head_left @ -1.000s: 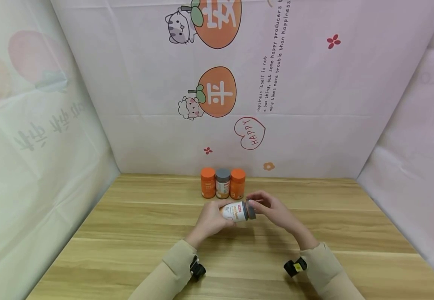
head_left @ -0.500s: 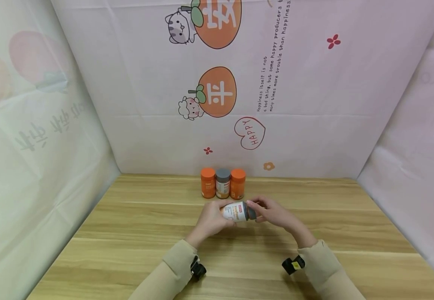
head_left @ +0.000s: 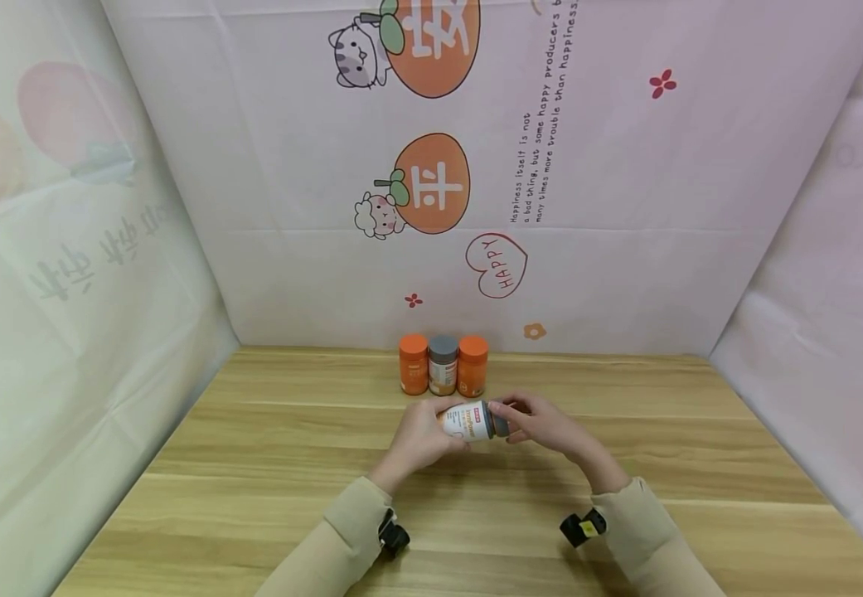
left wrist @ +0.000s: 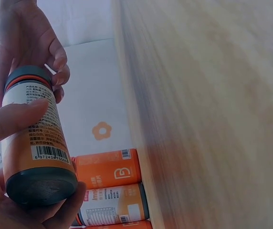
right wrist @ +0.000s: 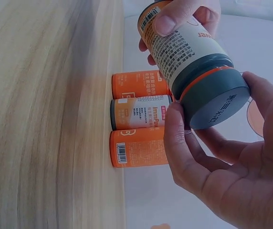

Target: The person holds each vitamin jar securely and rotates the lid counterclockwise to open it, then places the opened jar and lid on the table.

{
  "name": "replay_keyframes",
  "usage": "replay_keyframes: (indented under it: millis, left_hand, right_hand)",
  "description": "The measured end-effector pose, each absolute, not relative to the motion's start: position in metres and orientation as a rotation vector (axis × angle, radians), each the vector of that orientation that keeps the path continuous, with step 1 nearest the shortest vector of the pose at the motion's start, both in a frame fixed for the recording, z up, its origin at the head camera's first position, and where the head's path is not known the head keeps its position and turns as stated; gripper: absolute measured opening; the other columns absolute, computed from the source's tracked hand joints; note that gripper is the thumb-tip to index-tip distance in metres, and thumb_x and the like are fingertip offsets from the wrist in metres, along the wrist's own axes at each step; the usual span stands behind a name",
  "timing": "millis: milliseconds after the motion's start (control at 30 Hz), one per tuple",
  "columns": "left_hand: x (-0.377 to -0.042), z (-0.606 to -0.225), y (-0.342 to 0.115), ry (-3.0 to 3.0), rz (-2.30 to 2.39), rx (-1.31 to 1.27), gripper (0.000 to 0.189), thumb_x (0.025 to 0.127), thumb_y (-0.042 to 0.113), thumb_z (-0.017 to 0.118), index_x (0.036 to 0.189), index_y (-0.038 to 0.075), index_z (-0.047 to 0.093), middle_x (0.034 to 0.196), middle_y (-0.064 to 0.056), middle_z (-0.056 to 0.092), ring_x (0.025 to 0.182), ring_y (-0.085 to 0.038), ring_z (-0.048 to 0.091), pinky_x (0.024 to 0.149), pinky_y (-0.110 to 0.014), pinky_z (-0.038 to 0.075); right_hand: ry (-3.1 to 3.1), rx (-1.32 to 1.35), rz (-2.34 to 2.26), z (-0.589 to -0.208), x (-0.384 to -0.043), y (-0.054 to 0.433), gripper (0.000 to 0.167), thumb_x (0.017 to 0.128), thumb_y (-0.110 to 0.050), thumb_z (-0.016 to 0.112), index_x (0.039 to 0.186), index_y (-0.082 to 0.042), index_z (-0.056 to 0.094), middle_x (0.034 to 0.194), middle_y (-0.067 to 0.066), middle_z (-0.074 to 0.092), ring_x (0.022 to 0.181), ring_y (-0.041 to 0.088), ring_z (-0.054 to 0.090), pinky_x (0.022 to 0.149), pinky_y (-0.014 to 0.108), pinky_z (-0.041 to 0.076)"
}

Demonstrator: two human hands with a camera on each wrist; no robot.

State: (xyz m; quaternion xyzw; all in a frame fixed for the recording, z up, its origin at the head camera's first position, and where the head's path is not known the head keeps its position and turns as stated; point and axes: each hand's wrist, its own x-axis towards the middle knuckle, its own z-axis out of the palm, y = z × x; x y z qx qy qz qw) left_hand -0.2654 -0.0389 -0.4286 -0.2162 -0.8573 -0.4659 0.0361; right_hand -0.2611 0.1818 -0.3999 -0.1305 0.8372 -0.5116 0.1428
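My left hand (head_left: 421,434) grips the body of a supplement bottle (head_left: 467,421), white and orange with a dark grey screw cap. The bottle lies tilted on its side above the table, its cap pointing right. In the right wrist view, the fingers and thumb of my right hand (right wrist: 227,157) pinch the rim of the cap (right wrist: 215,98). An orange ring shows between cap and bottle neck. Small print and a barcode face the left wrist view on the bottle's side (left wrist: 43,124), with the left thumb across the label.
Behind the hands, three bottles stand in a row against the back cloth: an orange one (head_left: 414,365), a grey-capped white one (head_left: 443,366) and another orange one (head_left: 472,366). White printed cloth (head_left: 595,282) walls the wooden table (head_left: 267,464) at the back and sides.
My right hand has shifted its fingers around the cap and moved slightly down and left. The left hand and the bottle stay almost in place.
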Motion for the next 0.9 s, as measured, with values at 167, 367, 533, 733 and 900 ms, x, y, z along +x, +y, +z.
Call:
replay_keyframes:
  millis: [167, 367, 533, 733, 900]
  left_hand:
    - [-0.2656, -0.4289, -0.0392, -2.631, -1.435, -0.661, 0.056, 0.060, 0.010, 0.085, 0.113, 0.015, 0.068, 0.100, -0.004, 0.069, 0.079, -0.014, 0.057, 0.068, -0.028, 0.047]
    - [-0.2665, -0.4302, -0.0391, -2.632, -1.442, -0.665, 0.056, 0.061, 0.009, 0.085, 0.113, 0.015, 0.068, 0.101, -0.005, 0.068, 0.080, -0.015, 0.057, 0.069, -0.028, 0.047]
    - [-0.2661, -0.4300, -0.0390, -2.636, -1.433, -0.667, 0.056, 0.060, 0.010, 0.085, 0.113, 0.014, 0.068, 0.101, -0.004, 0.068, 0.080, -0.015, 0.057, 0.070, -0.028, 0.047]
    - [-0.2658, -0.4299, -0.0395, -2.630, -1.430, -0.677, 0.056, 0.060, 0.010, 0.086, 0.113, 0.013, 0.068, 0.100, -0.004, 0.068, 0.080, -0.015, 0.057, 0.069, -0.028, 0.047]
    - [-0.2668, -0.4305, -0.0397, -2.627, -1.422, -0.684, 0.056, 0.060, 0.010, 0.086, 0.113, 0.013, 0.068, 0.101, -0.004, 0.069, 0.081, -0.015, 0.058, 0.070, -0.028, 0.047]
  right_hand:
    - [2.415, -0.407, -1.491, -0.4001, -0.2592, 0.1823, 0.053, 0.093, -0.041, 0.056, 0.126, 0.000, 0.051, 0.112, 0.018, 0.056, 0.095, 0.021, 0.059, 0.084, 0.045, 0.053]
    - [2.439, -0.493, -1.480, -0.4008, -0.2578, 0.1849, 0.052, 0.091, -0.037, 0.060, 0.128, -0.002, 0.050, 0.118, 0.020, 0.055, 0.101, 0.024, 0.058, 0.084, 0.045, 0.053]
    - [2.456, -0.543, -1.473, -0.4021, -0.2593, 0.1865, 0.049, 0.090, -0.035, 0.063, 0.127, -0.004, 0.052, 0.120, 0.019, 0.056, 0.101, 0.026, 0.060, 0.083, 0.046, 0.052]
    - [2.453, -0.612, -1.476, -0.4006, -0.2588, 0.1879, 0.047, 0.089, -0.029, 0.065, 0.127, -0.004, 0.052, 0.121, 0.019, 0.056, 0.105, 0.030, 0.058, 0.084, 0.041, 0.052]
    - [2.453, -0.656, -1.488, -0.4012, -0.2593, 0.1890, 0.050, 0.087, -0.026, 0.069, 0.128, -0.003, 0.052, 0.121, 0.018, 0.056, 0.109, 0.034, 0.056, 0.084, 0.037, 0.051]
